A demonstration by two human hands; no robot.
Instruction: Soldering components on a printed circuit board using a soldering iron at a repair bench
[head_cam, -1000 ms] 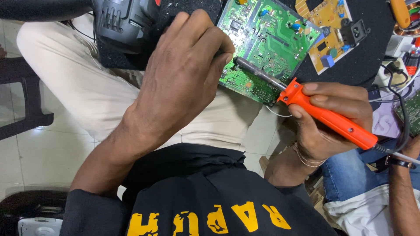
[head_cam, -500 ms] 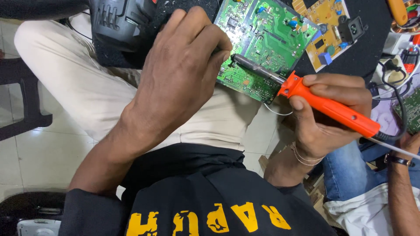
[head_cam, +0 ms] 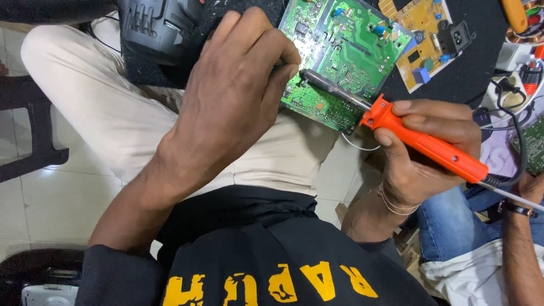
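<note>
My right hand (head_cam: 430, 153) grips an orange-handled soldering iron (head_cam: 422, 144). Its dark metal tip (head_cam: 309, 76) rests on the near left part of a green circuit board (head_cam: 345, 51). The board lies tilted over my lap at the edge of a black mat (head_cam: 476, 62). My left hand (head_cam: 238, 96) is curled beside the board's left edge, fingertips right at the iron's tip; what it pinches is hidden by the fingers. A thin white wire (head_cam: 357, 144) hangs below the board.
A yellow circuit board (head_cam: 422, 34) with a black socket lies on the mat beyond the green one. A black device (head_cam: 158, 28) sits at the upper left. Cables and small parts crowd the right edge. Another person's arm with a wristwatch (head_cam: 518, 226) is at the lower right.
The view has shifted slightly; the soldering iron and my right hand sit a little lower and to the left in frame. The tip stays on the green board, and my left hand keeps its place.
</note>
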